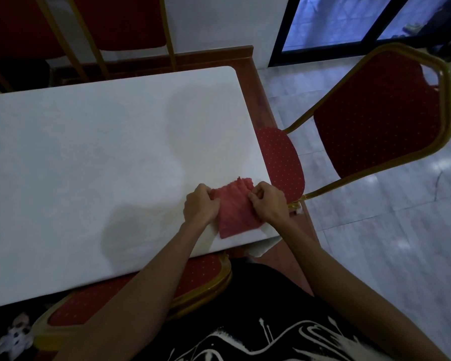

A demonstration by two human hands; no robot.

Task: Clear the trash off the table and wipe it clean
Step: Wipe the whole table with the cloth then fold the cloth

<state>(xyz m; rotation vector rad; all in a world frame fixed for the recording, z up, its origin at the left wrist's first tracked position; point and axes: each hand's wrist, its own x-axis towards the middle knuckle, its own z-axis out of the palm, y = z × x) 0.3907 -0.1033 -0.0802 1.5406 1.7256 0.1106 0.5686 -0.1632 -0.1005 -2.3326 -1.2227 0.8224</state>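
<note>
A pink cloth (235,210) lies near the front right corner of the white table (89,157). My left hand (201,207) grips its left edge and my right hand (268,204) grips its right edge, both with fingers curled into the fabric. The cloth is bunched at its far end and flat toward me. No trash shows on the tabletop.
A red chair with a gold frame (375,113) stands to the right of the table. Another red seat (130,295) sits tucked under the front edge. More red chairs (120,22) line the far side. Crumpled white material (13,337) lies on the floor at the lower left.
</note>
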